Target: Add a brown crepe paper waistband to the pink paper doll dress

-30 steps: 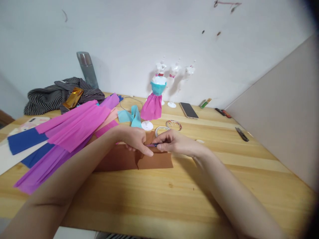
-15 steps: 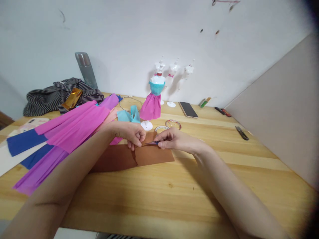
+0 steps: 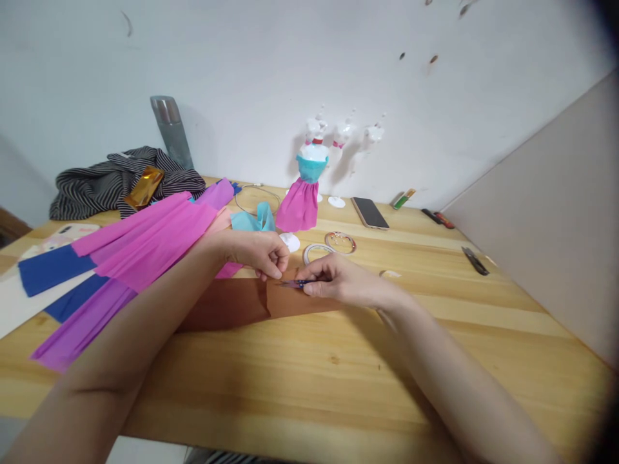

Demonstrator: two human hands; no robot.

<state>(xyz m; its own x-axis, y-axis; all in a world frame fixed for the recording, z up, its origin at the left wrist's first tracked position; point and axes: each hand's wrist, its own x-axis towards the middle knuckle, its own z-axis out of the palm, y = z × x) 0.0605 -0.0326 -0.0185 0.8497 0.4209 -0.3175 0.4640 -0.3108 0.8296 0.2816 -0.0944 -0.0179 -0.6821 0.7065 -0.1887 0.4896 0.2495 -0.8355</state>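
Note:
A long strip of brown crepe paper (image 3: 227, 308) lies across the table in front of me, with a slit or overlapping edge partway along it. My left hand (image 3: 265, 253) is closed at the paper's far edge, thumb and fingers pinched on it. From the right, my right hand (image 3: 333, 277) grips a small pair of scissors (image 3: 291, 283), blades pointing left over the paper and close to my left fingertips. My right fingers hide part of the scissors' handles.
Behind my hands stand a small mannequin in a turquoise top and pink skirt (image 3: 300, 203) and tape rolls (image 3: 341, 242). Pink, purple and blue crepe paper (image 3: 159, 241) is heaped left. A phone (image 3: 370, 212) and a black-handled cutter (image 3: 475, 261) lie right.
The view has shifted slightly, so things sit a little further right. The scissors have come a little nearer to me and show more clearly. My left hand keeps its pinch.

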